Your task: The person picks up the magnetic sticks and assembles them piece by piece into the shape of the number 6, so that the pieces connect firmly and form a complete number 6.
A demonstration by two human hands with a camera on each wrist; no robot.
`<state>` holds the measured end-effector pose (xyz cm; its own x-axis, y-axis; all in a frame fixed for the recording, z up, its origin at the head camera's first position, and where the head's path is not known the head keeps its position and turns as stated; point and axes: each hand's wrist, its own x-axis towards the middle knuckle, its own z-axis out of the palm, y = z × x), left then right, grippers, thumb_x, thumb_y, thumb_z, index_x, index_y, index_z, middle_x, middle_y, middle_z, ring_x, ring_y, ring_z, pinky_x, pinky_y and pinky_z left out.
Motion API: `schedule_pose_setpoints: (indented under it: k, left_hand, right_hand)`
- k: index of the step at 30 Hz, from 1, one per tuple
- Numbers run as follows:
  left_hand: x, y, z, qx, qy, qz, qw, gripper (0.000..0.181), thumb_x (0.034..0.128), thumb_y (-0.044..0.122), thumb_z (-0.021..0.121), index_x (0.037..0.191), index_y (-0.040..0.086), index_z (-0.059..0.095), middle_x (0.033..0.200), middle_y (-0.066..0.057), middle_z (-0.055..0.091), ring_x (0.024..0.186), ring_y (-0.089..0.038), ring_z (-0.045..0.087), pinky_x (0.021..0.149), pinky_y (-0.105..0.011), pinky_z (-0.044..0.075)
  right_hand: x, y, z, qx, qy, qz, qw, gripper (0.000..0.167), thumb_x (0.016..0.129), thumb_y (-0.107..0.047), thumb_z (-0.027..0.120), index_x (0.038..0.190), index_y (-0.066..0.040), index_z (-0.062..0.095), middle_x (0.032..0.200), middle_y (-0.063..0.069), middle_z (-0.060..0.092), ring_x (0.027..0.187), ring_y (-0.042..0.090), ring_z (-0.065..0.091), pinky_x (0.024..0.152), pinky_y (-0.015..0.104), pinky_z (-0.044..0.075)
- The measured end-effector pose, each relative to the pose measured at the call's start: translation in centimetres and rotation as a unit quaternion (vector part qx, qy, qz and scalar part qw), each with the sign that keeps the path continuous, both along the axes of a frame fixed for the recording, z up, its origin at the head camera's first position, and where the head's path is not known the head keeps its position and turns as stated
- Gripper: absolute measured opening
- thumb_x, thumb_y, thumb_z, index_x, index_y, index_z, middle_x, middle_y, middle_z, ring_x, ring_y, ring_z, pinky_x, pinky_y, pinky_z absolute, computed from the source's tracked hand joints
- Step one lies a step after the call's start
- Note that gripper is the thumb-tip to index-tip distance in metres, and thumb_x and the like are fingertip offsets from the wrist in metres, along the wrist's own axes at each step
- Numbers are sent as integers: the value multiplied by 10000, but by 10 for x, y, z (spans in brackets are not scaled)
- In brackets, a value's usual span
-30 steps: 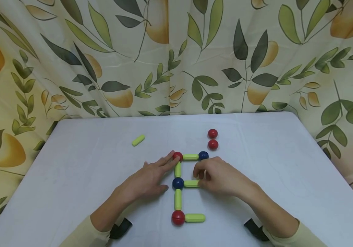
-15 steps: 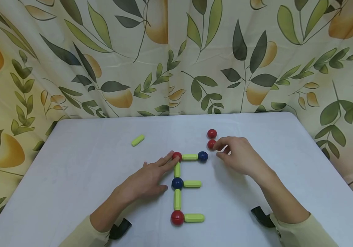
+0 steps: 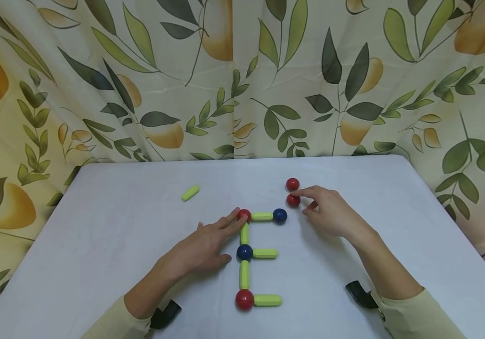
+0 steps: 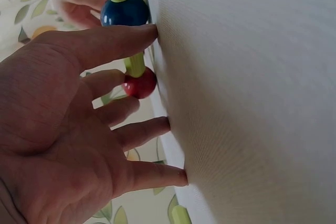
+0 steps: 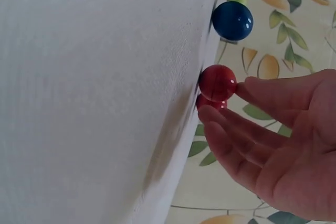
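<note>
My left hand [image 3: 208,242] lies on the table with its fingers spread. Its fingertips touch the red ball [image 3: 244,215] at the top of a figure of balls and green rods. The thumb lies beside the blue ball [image 3: 245,252] in the middle of the left side. My right hand [image 3: 331,209] is at two loose red balls. Its index fingertip touches the nearer red ball [image 3: 293,200], between it and the farther red ball [image 3: 293,184]. In the right wrist view the right thumb [image 5: 252,87] is close against the nearer ball, fingers loosely bent.
The figure also has a blue ball [image 3: 279,216] at its upper right and a big red ball [image 3: 244,299] at its lower left. Green rods [image 3: 265,253] stick out to the right. A loose green rod [image 3: 190,193] lies back left. A patterned curtain hangs behind the table.
My right hand has left the middle green rod and moved up and right to the loose red balls. The nearer one has shifted slightly away from the other. My left hand stays put.
</note>
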<state>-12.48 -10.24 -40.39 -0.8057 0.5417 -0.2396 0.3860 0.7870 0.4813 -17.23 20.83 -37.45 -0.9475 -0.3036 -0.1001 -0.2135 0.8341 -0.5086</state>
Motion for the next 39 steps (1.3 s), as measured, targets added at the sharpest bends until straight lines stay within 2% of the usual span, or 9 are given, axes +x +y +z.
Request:
schedule_pose_setpoints:
  k: [5, 12, 15, 22, 25, 28, 34, 39]
  left_hand:
    - [0, 0, 0, 1, 17, 12, 10000, 924, 888, 150, 824, 1649, 284, 318, 1757, 37, 180, 1518, -300, 428, 1135, -796, 260]
    - [-1, -1, -1, 42, 28, -7, 10000, 929, 891, 156, 822, 1652, 292, 307, 1758, 47, 167, 1538, -290, 394, 1137, -796, 255]
    - [-1, -1, -1, 28, 57, -5, 10000, 928, 893, 159, 820, 1652, 296, 304, 1758, 51, 164, 1536, -286, 397, 1136, -794, 260]
    - [-1, -1, -2, 35, 33, -5, 10000, 930, 889, 153, 824, 1652, 285, 310, 1756, 42, 179, 1533, -294, 402, 1137, -795, 257]
    - [-1, -1, -1, 7, 29, -15, 10000, 930, 888, 159, 827, 1652, 285, 312, 1755, 38, 186, 1533, -299, 402, 1137, -794, 259]
    - [-1, 0, -1, -28, 39, -19, 10000, 929, 889, 169, 828, 1652, 289, 312, 1755, 39, 187, 1529, -301, 409, 1135, -793, 263]
    - [-1, 0, -1, -16, 25, -6, 10000, 925, 890, 159, 825, 1651, 285, 313, 1756, 42, 181, 1528, -299, 410, 1137, -794, 257]
    - [0, 0, -1, -30, 20, 3, 10000, 924, 894, 155, 820, 1652, 289, 310, 1757, 45, 177, 1529, -296, 408, 1142, -793, 256]
  right_hand:
    - [0, 1, 1, -31, -14, -155, 9999, 335, 958, -52, 640, 1290, -65, 678, 1326, 182, 674, 1037, 318, 692, 918, 528, 557]
    - [-1, 3, 0, -17, -95, -112, 9999, 390, 955, -48, 642, 1344, -75, 654, 1288, 169, 699, 1007, 288, 696, 903, 497, 579]
    - [-2, 3, 0, -35, -141, -175, 9997, 320, 949, -52, 659, 1268, -79, 676, 1256, 164, 709, 1000, 287, 691, 885, 481, 584]
    - [-4, 3, 0, 115, -248, -319, 9991, 105, 938, -108, 719, 1026, -92, 665, 1066, 138, 744, 945, 284, 666, 808, 415, 551]
    - [-4, 3, -1, 125, -232, -337, 9991, 86, 930, -103, 733, 966, -94, 656, 1048, 132, 749, 945, 282, 678, 809, 416, 562]
    - [-4, 3, -2, 75, -252, -363, 9990, 107, 921, -99, 746, 974, -95, 653, 1053, 123, 756, 958, 283, 698, 822, 430, 585]
    - [-4, 3, -2, 89, -396, -305, 9987, 249, 908, -115, 761, 1149, -79, 712, 1094, 117, 744, 1005, 297, 691, 864, 455, 605]
    - [1, 3, 1, 164, -550, -101, 9983, 293, 887, -123, 781, 1175, -83, 744, 1003, 80, 743, 931, 253, 669, 805, 402, 583]
